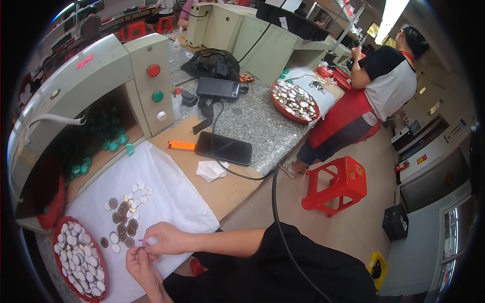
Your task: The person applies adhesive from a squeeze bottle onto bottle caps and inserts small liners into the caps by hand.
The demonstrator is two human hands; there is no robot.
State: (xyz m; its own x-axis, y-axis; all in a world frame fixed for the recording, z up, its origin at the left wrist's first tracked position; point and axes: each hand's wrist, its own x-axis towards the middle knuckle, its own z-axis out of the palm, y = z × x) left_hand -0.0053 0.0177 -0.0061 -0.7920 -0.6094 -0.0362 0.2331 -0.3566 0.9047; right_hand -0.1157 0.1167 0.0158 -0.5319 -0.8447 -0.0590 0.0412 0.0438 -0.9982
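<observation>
My right hand (165,238) is closed around a small pale bottle (152,241) with a pinkish nozzle end pointing left. Just below, the fingers of my left hand (143,266) pinch a small dark piece (140,249), mostly covered by the fingertips. Both hands nearly touch above a white cloth (174,189). On the cloth, beside my hands, lie several dark round discs (122,229) and, farther off, smaller white and gold-edged discs (142,186). To the left of my hands stands a red basket (104,262) heaped with white round pieces.
A grey machine housing (136,76) with buttons rises at the left. A black phone (224,148), orange box (181,145) and crumpled tissue (211,170) lie beyond the cloth. A black cable (276,202) hangs across. A person (384,76) stands near a red stool (337,184).
</observation>
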